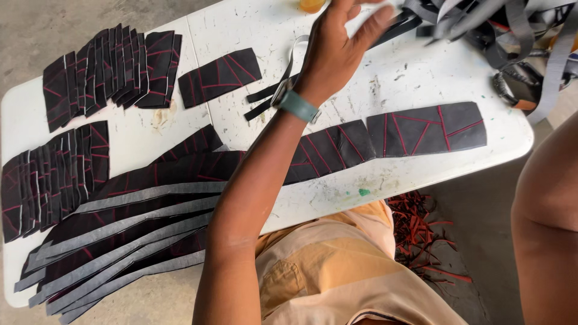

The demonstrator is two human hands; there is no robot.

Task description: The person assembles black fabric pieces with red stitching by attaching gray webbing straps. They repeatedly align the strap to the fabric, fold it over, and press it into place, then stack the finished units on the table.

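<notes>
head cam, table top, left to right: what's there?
Two fanned stacks of black pieces with red lines → single black piece → left hand with teal watch → long black panel → tangle of grey straps.

The left hand (340,45) reaches across the white tabletop (241,24) toward a tangled heap of grey and black straps (481,24) at the far right corner, its fingers spread and loose, nothing clearly caught in its grip. The straps are flat, narrow bands, looped and crossed over one another, some trailing over the tabletop's edge. A thin black strip (397,27) runs from the heap toward the fingertips; whether they touch it cannot be told. Just beside the wrist lie two short black strips (262,102), side by side and slightly slanted, with a pale grey band (295,48) curving up from them behind the hand.
</notes>
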